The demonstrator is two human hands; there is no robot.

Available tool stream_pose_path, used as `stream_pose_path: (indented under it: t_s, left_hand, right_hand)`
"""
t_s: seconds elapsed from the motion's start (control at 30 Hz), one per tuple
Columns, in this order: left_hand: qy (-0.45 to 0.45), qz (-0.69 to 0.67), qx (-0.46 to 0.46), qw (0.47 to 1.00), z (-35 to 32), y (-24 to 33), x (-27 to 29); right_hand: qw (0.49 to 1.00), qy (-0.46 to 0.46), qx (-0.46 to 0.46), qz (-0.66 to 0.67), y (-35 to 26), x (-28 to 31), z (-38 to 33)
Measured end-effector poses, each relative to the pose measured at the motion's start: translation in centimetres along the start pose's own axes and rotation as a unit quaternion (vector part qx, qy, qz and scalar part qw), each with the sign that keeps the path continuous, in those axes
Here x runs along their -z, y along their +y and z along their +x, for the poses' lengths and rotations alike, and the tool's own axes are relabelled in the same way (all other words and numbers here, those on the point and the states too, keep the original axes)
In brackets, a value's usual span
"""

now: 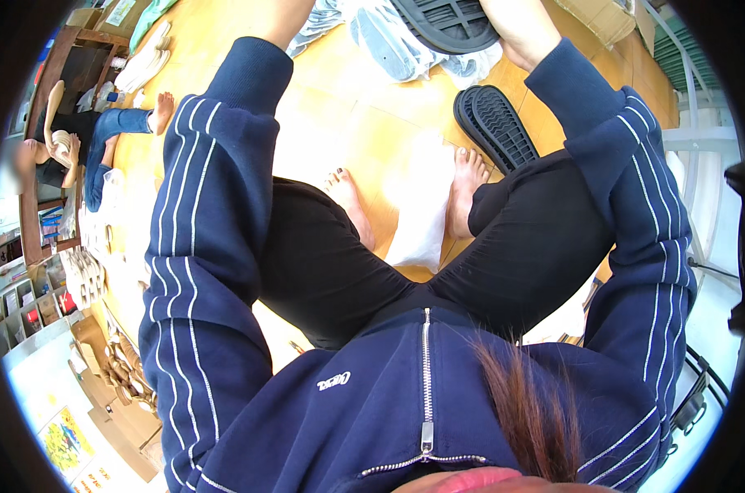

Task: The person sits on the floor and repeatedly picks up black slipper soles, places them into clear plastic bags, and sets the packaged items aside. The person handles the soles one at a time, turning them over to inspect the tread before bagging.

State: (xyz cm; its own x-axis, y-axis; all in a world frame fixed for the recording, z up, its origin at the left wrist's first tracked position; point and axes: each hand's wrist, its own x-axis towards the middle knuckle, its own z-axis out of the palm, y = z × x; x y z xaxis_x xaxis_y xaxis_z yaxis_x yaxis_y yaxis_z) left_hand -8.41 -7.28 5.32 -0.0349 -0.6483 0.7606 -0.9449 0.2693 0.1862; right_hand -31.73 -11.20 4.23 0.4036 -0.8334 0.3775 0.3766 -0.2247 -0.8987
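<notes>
- floor (372, 123): wood-coloured, glaring at centre; ahead of the wearer, it underlies the work i view from afar.
- top sole (454, 25): black, ribbed, at the upper edge and cut off by it, overlapping the wrapped soles (389, 53); its long axis slopes from upper left to lower right, the rounded end toward the right hand (516, 33).
- right hand: just right of the top sole and, judged by the wrists, the nearer one; its fingers run out of view, so i cannot tell whether it grips or merely touches.
- left hand: beyond the upper edge, its cuff (253, 70) well to the left of the top sole; i cannot tell its state. the wrists stand well apart.
- counts, largest first: one co-worker (68, 148), at far left; wrapped soles in clear plastic, at least two, the exact number hidden; one top sole; two paired soles (504, 131), black, one overlapping the other, sloping much as the top sole does, beside the right foot (468, 185); one white bundle (419, 222), between two bare feet.
</notes>
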Motion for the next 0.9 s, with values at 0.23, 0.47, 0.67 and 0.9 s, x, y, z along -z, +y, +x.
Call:
stream_pose_path:
  t_s: [0.23, 0.47, 0.67, 0.9]
  left_hand:
    - [-0.219, -0.155, -0.179, 0.947, -2.9, 8.7, 1.1]
    - [-0.28, -0.421, 0.096, 0.857, -2.4, 6.0, 0.7]
    - [-0.208, -0.542, 0.165, 0.797, -2.8, 4.4, -0.1]
    - [-0.276, -0.615, 0.252, 0.694, -1.9, 9.8, 7.3]
  right_hand:
    - [0.99, 0.119, -0.045, 0.057, 1.8, 2.8, 0.8]
    - [0.956, 0.009, -0.293, -0.023, 2.2, 4.5, 0.9]
    - [0.946, -0.034, -0.304, -0.106, 3.3, 2.4, -1.2]
    - [0.989, 0.085, -0.062, -0.102, -1.6, 8.0, 4.6]
